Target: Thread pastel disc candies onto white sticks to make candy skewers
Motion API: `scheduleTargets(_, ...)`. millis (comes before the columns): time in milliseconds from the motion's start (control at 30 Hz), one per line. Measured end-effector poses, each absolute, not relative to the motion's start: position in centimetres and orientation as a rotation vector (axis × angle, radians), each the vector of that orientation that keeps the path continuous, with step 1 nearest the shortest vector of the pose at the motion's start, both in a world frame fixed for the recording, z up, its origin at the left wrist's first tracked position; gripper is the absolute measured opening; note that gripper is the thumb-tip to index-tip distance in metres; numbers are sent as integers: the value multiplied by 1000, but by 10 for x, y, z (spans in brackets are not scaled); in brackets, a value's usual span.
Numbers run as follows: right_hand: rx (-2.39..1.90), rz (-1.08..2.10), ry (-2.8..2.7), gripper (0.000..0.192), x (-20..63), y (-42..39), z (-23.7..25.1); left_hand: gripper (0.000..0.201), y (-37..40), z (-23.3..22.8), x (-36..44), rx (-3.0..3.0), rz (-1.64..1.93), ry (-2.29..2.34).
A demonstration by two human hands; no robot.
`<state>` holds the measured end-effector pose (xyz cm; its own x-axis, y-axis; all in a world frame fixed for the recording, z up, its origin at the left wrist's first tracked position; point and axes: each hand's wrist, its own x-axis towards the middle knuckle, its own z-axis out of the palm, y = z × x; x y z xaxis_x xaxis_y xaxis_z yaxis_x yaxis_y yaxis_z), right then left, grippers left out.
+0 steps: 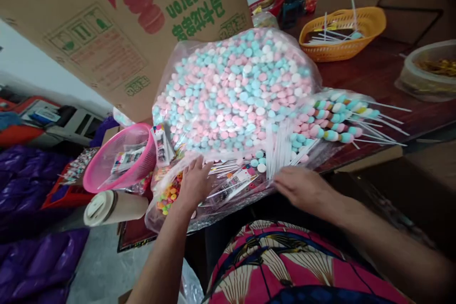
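Note:
My left hand (195,179) lies palm down with its fingers apart, over the plastic edge between colourful ring-shaped candies (170,194) and loose thin sticks. At the lower end of a bunch of white sticks (280,145), the fingers of my right hand (299,186) are pressed together and appear to pinch the stick ends. Behind both hands spreads a large clear bag full of pink, blue and white marshmallows (235,85). Between them is a printed packet (237,180). Finished marshmallow skewers (338,116) are stacked to the right, sticks pointing outward.
A pink mesh basket (123,149) and a lidded cup (117,206) stand left. Behind rises a cardboard carton (107,47). A yellow basket (342,47) with sticks and a round tub (427,71) with gold ties are at the right. The table's front edge is near my body.

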<state>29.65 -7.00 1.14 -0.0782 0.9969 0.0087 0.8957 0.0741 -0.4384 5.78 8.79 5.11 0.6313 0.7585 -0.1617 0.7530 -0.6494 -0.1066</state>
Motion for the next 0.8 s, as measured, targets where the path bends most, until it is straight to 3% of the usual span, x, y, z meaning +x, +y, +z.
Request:
scheduleTargets(100,-1833,543,-2196,17,253,-17,10,28,87,46,63,-2855,298,-1341)
scheduleTargets(233,-1871,588,-2154,21,251,18,0,27,67,31,59,-2955,395,-1301)
scheduleTargets(600,-1921,504,-1773,31,312,19,24,23,71,24,55,-2967,528,-1356)
scheduleTargets(800,-1859,607,-2006,24,297,11,27,31,80,15,58,-2932,412,-1459)
